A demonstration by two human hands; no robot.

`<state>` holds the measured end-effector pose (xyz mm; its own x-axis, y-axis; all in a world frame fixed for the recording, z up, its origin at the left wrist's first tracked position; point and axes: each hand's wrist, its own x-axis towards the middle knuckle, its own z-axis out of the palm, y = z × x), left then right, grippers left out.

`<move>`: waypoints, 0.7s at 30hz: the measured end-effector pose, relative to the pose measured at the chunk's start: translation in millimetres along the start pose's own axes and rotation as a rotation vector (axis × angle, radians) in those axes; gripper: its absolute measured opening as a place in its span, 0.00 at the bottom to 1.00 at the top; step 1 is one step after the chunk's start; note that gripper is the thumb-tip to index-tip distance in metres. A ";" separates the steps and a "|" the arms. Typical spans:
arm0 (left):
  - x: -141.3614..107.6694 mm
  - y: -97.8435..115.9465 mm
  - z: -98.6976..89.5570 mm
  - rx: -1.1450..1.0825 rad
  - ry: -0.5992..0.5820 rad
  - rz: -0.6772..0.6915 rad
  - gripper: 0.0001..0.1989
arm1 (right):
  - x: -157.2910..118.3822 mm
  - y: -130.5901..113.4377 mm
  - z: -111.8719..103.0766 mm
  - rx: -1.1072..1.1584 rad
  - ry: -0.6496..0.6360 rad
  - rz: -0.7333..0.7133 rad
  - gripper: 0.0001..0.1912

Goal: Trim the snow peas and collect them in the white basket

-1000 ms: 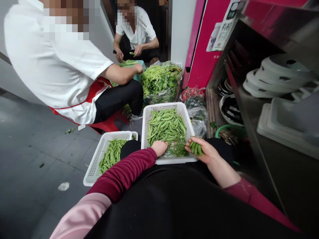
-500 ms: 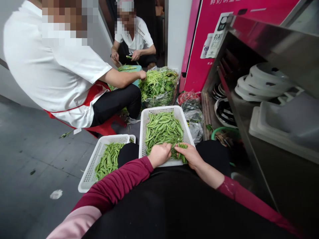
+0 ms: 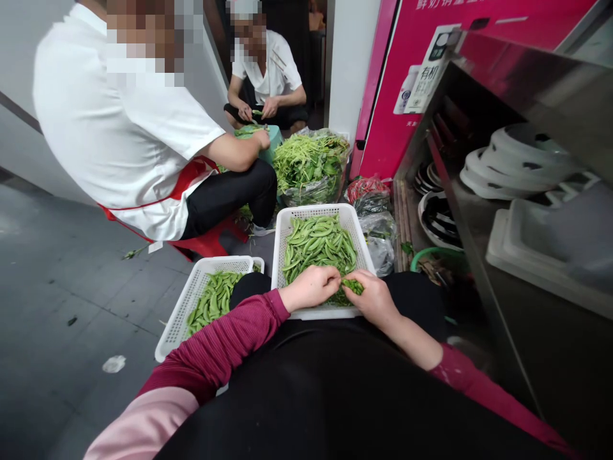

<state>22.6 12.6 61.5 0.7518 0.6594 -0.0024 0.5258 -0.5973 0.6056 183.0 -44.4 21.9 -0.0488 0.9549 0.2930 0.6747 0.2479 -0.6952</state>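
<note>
A white perforated basket [image 3: 361, 246] full of green pea pods [image 3: 318, 239] rests across my lap. Over its near edge, my right hand [image 3: 376, 299] is closed around a small bunch of pea pods [image 3: 353, 285]. My left hand [image 3: 312, 285] meets it there, thumb and fingers pinched at the end of a pod; its fingers partly hide that tip. By my left knee a second white basket [image 3: 173, 329] holds more pea pods [image 3: 214, 299].
A co-worker in a white shirt [image 3: 129, 121] sits on a red stool [image 3: 215, 239] at left; another person [image 3: 271, 70] squats behind. A bag of leafy greens [image 3: 311, 160] stands ahead. At right is a metal shelf [image 3: 472, 249] with white containers [image 3: 517, 160].
My hands have come together, the left shifting right to the pods in my right hand. The seated co-worker's hand has drawn back from the greens. The whole view has shifted slightly.
</note>
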 end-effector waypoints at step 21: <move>-5.5 -54.4 41.5 -0.316 -0.161 -0.278 0.25 | -3.1 25.6 -35.8 0.315 0.071 0.437 0.14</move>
<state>6.3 22.5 -4.4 0.6649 0.6805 -0.3079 0.5880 -0.2227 0.7776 226.8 -46.8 26.7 0.2442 0.9692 -0.0315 0.3666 -0.1223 -0.9223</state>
